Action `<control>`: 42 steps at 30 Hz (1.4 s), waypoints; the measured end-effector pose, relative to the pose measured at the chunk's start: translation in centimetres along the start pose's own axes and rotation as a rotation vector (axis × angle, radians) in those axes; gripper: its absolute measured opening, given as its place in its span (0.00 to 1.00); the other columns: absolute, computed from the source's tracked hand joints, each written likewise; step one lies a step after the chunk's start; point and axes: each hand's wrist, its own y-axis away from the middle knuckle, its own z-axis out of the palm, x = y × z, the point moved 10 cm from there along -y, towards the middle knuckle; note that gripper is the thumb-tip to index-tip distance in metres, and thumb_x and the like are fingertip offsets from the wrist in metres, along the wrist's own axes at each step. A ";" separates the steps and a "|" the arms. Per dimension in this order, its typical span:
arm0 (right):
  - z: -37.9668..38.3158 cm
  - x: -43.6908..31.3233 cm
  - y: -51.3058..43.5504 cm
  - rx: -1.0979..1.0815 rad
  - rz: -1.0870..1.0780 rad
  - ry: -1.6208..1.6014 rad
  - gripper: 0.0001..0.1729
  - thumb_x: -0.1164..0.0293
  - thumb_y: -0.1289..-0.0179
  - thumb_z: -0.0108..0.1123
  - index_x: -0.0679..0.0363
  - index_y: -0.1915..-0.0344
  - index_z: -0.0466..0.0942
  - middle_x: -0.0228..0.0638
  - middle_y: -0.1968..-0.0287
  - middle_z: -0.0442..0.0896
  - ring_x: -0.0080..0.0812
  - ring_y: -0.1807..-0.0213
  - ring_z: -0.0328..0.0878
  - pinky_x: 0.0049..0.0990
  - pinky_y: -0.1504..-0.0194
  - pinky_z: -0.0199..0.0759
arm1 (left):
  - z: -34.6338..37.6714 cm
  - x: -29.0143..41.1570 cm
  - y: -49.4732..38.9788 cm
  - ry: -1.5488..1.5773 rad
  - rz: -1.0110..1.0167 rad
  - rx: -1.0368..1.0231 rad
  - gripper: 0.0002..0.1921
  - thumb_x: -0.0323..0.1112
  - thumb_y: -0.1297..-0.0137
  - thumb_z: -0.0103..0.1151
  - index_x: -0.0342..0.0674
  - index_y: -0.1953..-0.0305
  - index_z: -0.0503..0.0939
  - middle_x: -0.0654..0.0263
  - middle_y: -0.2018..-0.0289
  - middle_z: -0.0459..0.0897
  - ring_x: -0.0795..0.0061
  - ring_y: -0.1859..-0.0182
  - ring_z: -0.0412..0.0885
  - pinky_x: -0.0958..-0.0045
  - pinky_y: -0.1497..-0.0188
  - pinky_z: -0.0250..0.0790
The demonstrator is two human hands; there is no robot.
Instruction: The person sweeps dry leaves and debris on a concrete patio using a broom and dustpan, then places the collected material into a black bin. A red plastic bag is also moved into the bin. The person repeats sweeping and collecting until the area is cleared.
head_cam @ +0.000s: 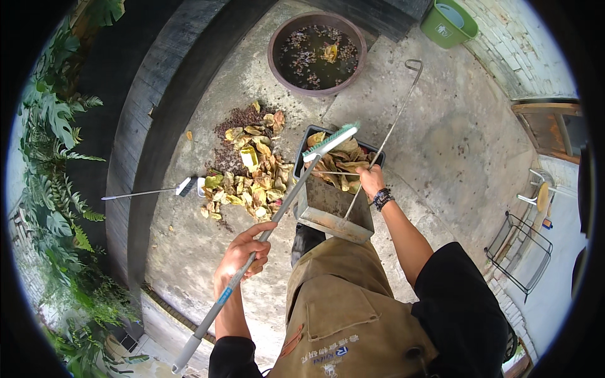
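Observation:
My left hand (247,253) is closed round the grey handle of a floor scrub brush (333,141), whose green bristles face up over a dark plastic bin (298,160). Dry leaves (347,158) fill the visible part of this bin. My right hand (371,179) grips the metal frame of a long-handled metal dustpan (333,222); its twisted rod handle reaches up and right, ending in a loop. The pan is tilted at the bin's near edge, in front of my apron. Left of the bin, a pile of dry leaves (257,189) and small dark berries (236,127) lies on the concrete floor.
A round basin (272,61) of dark water with floating berries stands ahead. A small brush (183,187) lies at the left by a dark wooden bench (137,113). A green bucket (439,33) stands at the upper right, a black wire rack (520,255) at the right.

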 end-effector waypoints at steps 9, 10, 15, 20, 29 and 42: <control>-0.7 -4.9 9.9 0.054 -0.114 0.099 0.16 0.67 0.41 0.62 0.62 0.83 0.76 0.24 0.85 0.70 0.18 0.82 0.62 0.26 0.78 0.54 | -5.0 -3.7 5.1 0.177 0.124 -0.088 0.24 0.21 0.33 0.45 0.38 0.36 0.65 0.71 0.80 0.62 0.87 0.88 0.58 0.83 0.92 0.49; -0.3 -5.2 11.2 0.053 -0.118 0.043 0.17 0.64 0.39 0.63 0.62 0.81 0.76 0.23 0.83 0.71 0.17 0.81 0.63 0.24 0.76 0.55 | -6.4 -4.4 6.2 0.221 0.143 -0.102 0.25 0.22 0.32 0.47 0.42 0.34 0.62 0.71 0.81 0.62 0.86 0.88 0.58 0.82 0.91 0.50; 3.6 -7.6 19.4 -0.042 -0.260 -0.114 0.29 0.54 0.33 0.59 0.52 0.86 0.59 0.23 0.84 0.61 0.19 0.83 0.58 0.23 0.79 0.53 | -16.3 -9.4 13.5 0.436 0.338 -0.108 0.27 0.26 0.31 0.50 0.44 0.32 0.57 0.70 0.79 0.63 0.85 0.88 0.58 0.83 0.92 0.50; 15.1 -10.2 30.0 -0.203 -0.573 -0.166 0.32 0.51 0.24 0.42 0.53 0.87 0.57 0.28 0.85 0.62 0.23 0.84 0.57 0.25 0.79 0.53 | -30.8 -18.8 19.1 0.796 0.421 -0.029 0.16 0.28 0.29 0.48 0.42 0.42 0.63 0.70 0.77 0.64 0.86 0.86 0.60 0.84 0.91 0.51; 36.8 -15.6 43.4 -0.631 -0.526 -0.321 0.28 0.51 0.24 0.41 0.51 0.81 0.55 0.23 0.87 0.51 0.19 0.88 0.46 0.23 0.85 0.45 | -49.5 -45.0 20.8 1.495 0.406 0.156 0.12 0.38 0.23 0.38 0.41 0.67 0.61 0.70 0.79 0.65 0.85 0.85 0.60 0.83 0.87 0.59; 41.7 2.6 37.5 -0.470 0.153 0.099 0.32 0.37 0.39 0.56 0.48 0.82 0.58 0.21 0.88 0.49 0.23 0.88 0.48 0.26 0.83 0.51 | -57.9 -62.8 13.5 2.184 0.734 0.436 0.11 0.30 0.31 0.40 0.45 0.74 0.58 0.76 0.86 0.57 0.84 0.88 0.56 0.81 0.90 0.52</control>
